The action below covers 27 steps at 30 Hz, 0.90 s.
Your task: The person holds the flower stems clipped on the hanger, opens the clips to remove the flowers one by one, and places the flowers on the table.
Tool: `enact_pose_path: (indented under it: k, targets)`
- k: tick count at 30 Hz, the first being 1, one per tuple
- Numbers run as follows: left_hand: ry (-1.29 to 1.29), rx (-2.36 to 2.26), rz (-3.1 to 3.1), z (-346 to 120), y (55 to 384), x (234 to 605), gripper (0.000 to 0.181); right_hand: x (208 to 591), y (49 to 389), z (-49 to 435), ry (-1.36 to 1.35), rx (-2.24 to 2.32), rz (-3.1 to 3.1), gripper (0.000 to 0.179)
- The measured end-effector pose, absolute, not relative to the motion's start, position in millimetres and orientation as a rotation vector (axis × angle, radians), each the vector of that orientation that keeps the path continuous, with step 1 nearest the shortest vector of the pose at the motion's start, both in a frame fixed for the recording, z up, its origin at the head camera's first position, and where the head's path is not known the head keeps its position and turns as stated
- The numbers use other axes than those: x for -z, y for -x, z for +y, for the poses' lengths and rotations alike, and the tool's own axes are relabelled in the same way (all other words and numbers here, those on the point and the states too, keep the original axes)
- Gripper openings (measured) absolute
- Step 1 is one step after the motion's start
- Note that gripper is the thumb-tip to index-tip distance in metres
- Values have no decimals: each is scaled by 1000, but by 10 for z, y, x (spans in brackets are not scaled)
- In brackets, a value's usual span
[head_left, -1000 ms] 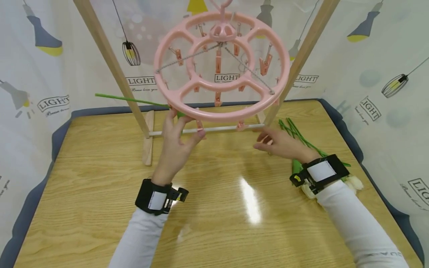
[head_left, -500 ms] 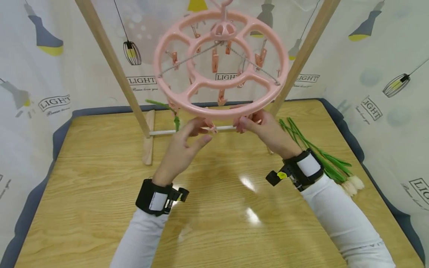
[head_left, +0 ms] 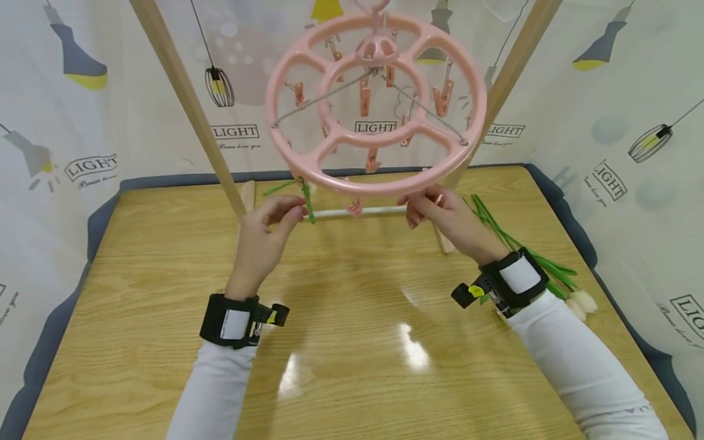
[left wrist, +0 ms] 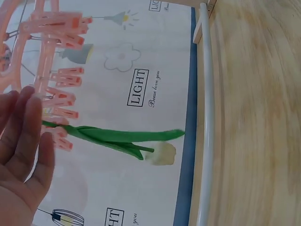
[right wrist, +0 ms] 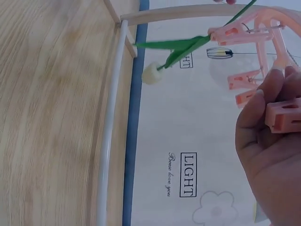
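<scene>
A pink round clip hanger (head_left: 379,186) hangs in front of me with clothespins around it. An artificial white tulip (left wrist: 162,154) hangs head down from one clothespin (right wrist: 230,35) at the hanger's left side, its green stem end sticking out above the clip. Beside the tulip's leaves is my left hand (head_left: 255,244), fingers loosely bent and nothing gripped between them. My right hand (head_left: 459,223) pinches the hanger's front right rim, fingertips on the ring. Another clothespin (right wrist: 284,115) dangles in front of that palm.
Several more white tulips (head_left: 583,299) lie on the table's right side, partly behind the right forearm. Wooden posts (head_left: 187,104) stand on both sides of the hanger, joined low down by a white rod (head_left: 379,211). A printed cloth backdrop surrounds the table.
My right hand has come from the right onto the hanger's rim. The left hand has let go of the tulip and shifted left; the tulip now hangs from its clip. The hanger has turned slightly.
</scene>
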State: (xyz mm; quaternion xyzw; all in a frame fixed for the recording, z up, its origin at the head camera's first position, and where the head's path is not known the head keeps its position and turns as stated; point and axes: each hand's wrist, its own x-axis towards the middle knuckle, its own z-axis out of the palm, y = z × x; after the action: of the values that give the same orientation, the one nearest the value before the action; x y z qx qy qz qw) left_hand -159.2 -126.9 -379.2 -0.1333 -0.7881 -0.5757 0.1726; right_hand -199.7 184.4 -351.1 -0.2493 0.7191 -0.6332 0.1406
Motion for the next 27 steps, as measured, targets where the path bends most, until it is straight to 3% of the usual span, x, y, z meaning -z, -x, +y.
enact_pose_path:
  k: [11, 14, 20, 27]
  targets:
    - [179, 1855, -1983, -1261, 1588, 3858, 21, 3591, 2118, 1993, 556, 1826, 2212, 27]
    - [163, 1949, -1995, -1220, 1608, 3833, 29, 3608, 2168, 2010, 483, 1854, 2261, 33]
    - [306, 2153, -2138, -1108, 1690, 3772, 54, 3630, 2231, 2030, 398, 1957, 2250, 34]
    - [498, 2182, -2161, -1022, 1684, 3779, 45, 3623, 2271, 2046, 427, 1998, 2227, 35]
